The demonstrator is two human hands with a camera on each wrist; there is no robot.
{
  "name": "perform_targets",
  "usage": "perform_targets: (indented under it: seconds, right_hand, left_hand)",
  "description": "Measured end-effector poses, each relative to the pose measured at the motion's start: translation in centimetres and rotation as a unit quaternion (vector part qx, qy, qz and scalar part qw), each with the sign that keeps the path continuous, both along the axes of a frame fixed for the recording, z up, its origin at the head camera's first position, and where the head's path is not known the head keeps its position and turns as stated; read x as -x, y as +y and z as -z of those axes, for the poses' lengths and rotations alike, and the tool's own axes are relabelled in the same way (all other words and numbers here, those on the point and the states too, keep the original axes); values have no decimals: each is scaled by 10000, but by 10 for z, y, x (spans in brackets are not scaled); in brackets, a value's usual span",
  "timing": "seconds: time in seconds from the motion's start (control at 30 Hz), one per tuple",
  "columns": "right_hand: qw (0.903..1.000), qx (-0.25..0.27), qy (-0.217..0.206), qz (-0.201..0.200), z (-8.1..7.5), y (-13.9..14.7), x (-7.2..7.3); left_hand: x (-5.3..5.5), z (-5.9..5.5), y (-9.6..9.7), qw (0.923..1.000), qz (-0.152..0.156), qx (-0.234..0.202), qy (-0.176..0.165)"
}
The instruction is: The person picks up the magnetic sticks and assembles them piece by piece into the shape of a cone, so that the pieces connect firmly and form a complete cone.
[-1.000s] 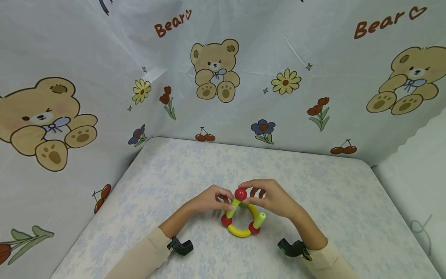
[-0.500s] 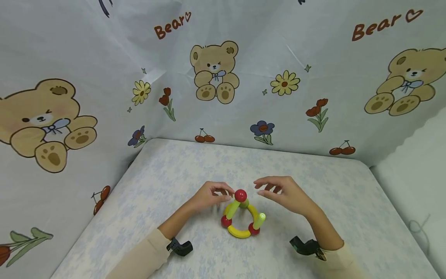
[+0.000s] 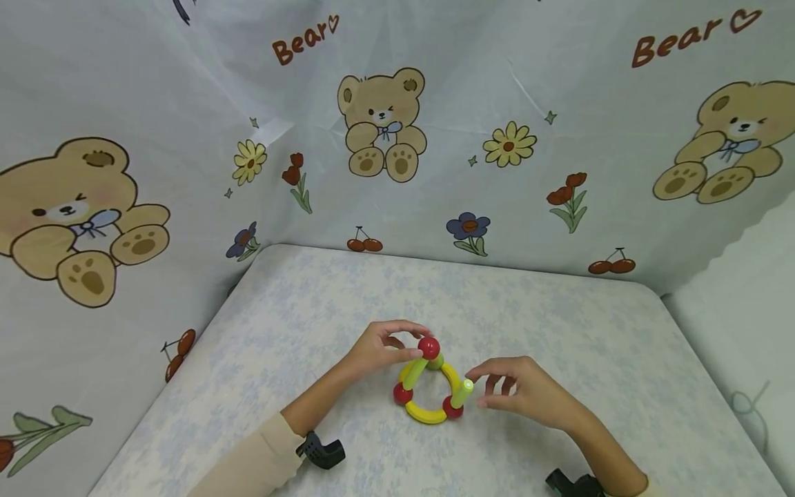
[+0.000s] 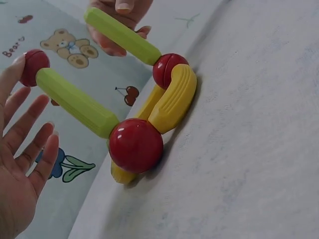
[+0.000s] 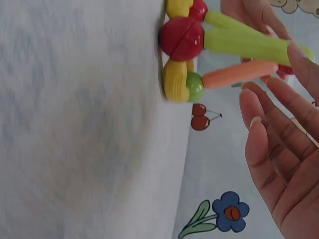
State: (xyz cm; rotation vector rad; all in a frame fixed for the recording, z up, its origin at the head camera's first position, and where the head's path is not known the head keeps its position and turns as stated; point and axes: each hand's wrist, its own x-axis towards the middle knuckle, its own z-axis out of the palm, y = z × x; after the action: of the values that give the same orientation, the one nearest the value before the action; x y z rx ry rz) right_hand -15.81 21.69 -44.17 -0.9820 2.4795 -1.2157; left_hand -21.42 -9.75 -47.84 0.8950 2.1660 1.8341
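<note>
A toy of magnetic sticks and balls stands on the table. Its base is a ring of yellow curved pieces (image 3: 426, 415) joined by red balls (image 3: 403, 393) and a green ball (image 5: 195, 87). One light-green stick (image 4: 77, 102) leans up to a red ball (image 3: 428, 347) at the top; an orange stick (image 5: 239, 74) rises towards it too. My left hand (image 3: 380, 349) pinches that top ball with thumb and forefinger, other fingers spread. My right hand (image 3: 528, 392), fingers loosely bent and apart, is beside a second light-green stick (image 3: 462, 393), a fingertip right at its upper end.
The toy stands on a pale blue-patterned tabletop (image 3: 348, 297). Behind and to the left hangs a bear-printed cloth (image 3: 435, 207). Black wrist cameras (image 3: 321, 450) sit on both wrists. A thin cord (image 3: 750, 407) hangs at the far right.
My right hand has let go of the top ball, drawn back right, then come down beside the right stick. My left hand has moved up from the leaning stick to the top ball.
</note>
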Motion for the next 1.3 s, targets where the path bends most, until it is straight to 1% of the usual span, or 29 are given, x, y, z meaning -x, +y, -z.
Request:
perform_targets:
  seconds: [0.1,0.2,0.33,0.43,0.6,0.73,1.0,1.3]
  right_hand:
    - [9999,58,112,62,-1,-7,-3]
    - [9999,69,116,18,-2,-13,-3]
    - [9998,81,144,-64,-1,-18,-1]
    - [9995,105,280,-49,0,-21,0]
    - [9989,110,460,46,2,-29,1]
    - [9985,73,521,150,1,-35,2]
    - [9983,7,440,372,5,-43,4]
    - [9984,7,393,403,6,-46,4]
  left_hand:
    - [-2,1,2,10000,-52,85,-10]
    - [-3,3,2,9999,-66,110,-4]
    - [-5,5,5,9999,-96,39,24]
    - [-6,5,7,9999,-102,-22,44]
    - [-9,6,10,9999,-56,-96,24]
    - [-10,6,12,9999,-62,-148,-9]
    - [-10,9,15,9997,57,-230,-86]
    - [-10,9,16,9996,92,-247,-101]
